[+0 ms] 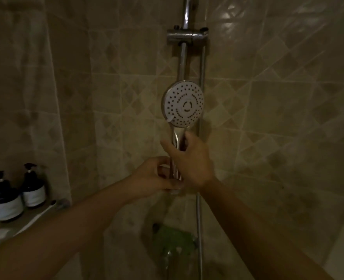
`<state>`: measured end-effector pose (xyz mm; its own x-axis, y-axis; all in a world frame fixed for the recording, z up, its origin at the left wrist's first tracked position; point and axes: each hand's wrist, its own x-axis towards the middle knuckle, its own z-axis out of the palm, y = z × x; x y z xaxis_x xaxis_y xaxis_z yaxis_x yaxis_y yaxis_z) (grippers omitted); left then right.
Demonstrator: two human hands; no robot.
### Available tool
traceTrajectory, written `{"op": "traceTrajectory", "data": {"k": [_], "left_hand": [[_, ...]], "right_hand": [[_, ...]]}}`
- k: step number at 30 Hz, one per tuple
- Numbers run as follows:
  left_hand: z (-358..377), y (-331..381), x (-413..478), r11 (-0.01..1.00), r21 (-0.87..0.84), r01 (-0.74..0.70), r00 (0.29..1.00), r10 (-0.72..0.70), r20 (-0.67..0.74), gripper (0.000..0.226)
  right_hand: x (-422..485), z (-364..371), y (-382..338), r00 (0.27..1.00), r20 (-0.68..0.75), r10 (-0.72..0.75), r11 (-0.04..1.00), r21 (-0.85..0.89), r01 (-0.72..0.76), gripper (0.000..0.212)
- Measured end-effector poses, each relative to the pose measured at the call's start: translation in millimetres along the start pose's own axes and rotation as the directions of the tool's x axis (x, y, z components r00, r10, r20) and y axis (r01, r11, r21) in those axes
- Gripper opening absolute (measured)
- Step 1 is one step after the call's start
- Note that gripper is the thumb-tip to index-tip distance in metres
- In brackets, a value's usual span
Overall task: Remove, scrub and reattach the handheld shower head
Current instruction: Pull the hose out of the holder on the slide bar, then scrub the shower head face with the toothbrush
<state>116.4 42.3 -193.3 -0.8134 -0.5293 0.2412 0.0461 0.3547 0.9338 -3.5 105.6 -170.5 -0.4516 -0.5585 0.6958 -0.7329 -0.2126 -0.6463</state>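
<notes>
On the ledge at lower left stand two dark pump bottles with pale labels [6, 201] [33, 190], side by side, and a long white brush-like stick [40, 217] lies just in front of them. A pale shower curtain [19, 77] hangs above them. Down the wall runs an upright chrome slide rail [182, 61] with a chrome bracket [187, 35] clamped across it near the top. A thin metal hose [199, 219] drops just beside the rail on its right. Low down sits a blurred green object [173, 239]; what it is cannot be told.

The room is dim, its glossy beige wall tiles [278, 98] crossed by a band of diamond pattern.

The round white-faced handheld shower head with a chrome handle [183, 104] stands upright in front of the rail, below the bracket, its face toward the camera. The right hand [189, 160] wraps the handle just under the face, thumb on the left and fingers curled round behind. The left hand [153, 176], touching it from below, curls its fingers round the handle's lower end; the hose joint there is hidden.
</notes>
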Motion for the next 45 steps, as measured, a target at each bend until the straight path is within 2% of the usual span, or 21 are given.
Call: {"op": "traceTrajectory", "data": {"k": [4, 7, 9, 14, 19, 22, 27, 31, 34, 36, 38, 40, 42, 45], "left_hand": [[-33, -30, -67, 0.996, 0.009, 0.088, 0.995, -0.088, -0.057, 0.031], [-55, -58, -122, 0.980, -0.024, 0.199, 0.976, -0.200, -0.089, 0.033], [-66, -77, -158, 0.962, -0.073, 0.262, 0.958, -0.268, -0.103, 0.030], [-87, -115, -228, 0.903, -0.152, 0.402, 0.898, -0.421, -0.126, 0.021], [-111, -141, -260, 0.848, -0.276, 0.452, 0.846, -0.506, -0.169, 0.017], [-129, -156, -266, 0.815, -0.321, 0.483, 0.796, -0.561, -0.227, 0.019], [-162, -179, -267, 0.794, -0.341, 0.504, 0.716, -0.605, -0.349, 0.008], [-179, -191, -256, 0.794, -0.348, 0.499, 0.650, -0.608, -0.455, 0.007], [-188, -199, -241, 0.790, -0.411, 0.456, 0.597, -0.613, -0.517, 0.008], [-196, -207, -231, 0.753, -0.551, 0.359, 0.507, -0.653, -0.562, 0.014], [-206, -215, -227, 0.723, -0.625, 0.293, 0.395, -0.687, -0.610, 0.019], [-218, -222, -228, 0.712, -0.647, 0.273, 0.333, -0.701, -0.631, 0.022], [-229, -226, -231, 0.709, -0.657, 0.257, 0.325, -0.704, -0.632, 0.022], [-242, -229, -230, 0.701, -0.679, 0.221, 0.318, -0.709, -0.629, 0.021]], "right_hand": [[-49, 51, -27, 0.981, 0.192, 0.024, 0.999, 0.044, -0.033, 0.039], [-93, 96, -40, 0.965, 0.259, 0.050, 0.996, 0.054, -0.066, 0.029], [-125, 126, -48, 0.951, 0.298, 0.079, 0.991, 0.079, -0.107, 0.031], [-191, 189, -58, 0.852, 0.481, 0.204, 0.949, 0.118, -0.294, 0.026], [-215, 234, -64, 0.802, 0.560, 0.209, 0.920, 0.165, -0.354, 0.032], [-218, 263, -62, 0.772, 0.596, 0.222, 0.902, 0.174, -0.394, 0.028], [-218, 316, -50, 0.711, 0.687, 0.149, 0.902, 0.200, -0.383, 0.021], [-202, 352, -37, 0.611, 0.788, 0.073, 0.873, 0.246, -0.422, 0.021], [-183, 376, -28, 0.495, 0.869, -0.014, 0.860, 0.263, -0.437, 0.018], [-168, 393, -24, 0.414, 0.908, -0.058, 0.872, 0.248, -0.421, 0.019], [-150, 411, -18, 0.366, 0.927, -0.076, 0.891, 0.228, -0.392, 0.018], [-130, 429, -10, 0.411, 0.910, -0.056, 0.903, 0.222, -0.369, 0.016], [-113, 447, -3, 0.493, 0.870, -0.020, 0.935, 0.191, -0.299, 0.012], [-101, 472, 8, 0.531, 0.845, 0.065, 0.991, 0.007, -0.134, 0.012]]}}
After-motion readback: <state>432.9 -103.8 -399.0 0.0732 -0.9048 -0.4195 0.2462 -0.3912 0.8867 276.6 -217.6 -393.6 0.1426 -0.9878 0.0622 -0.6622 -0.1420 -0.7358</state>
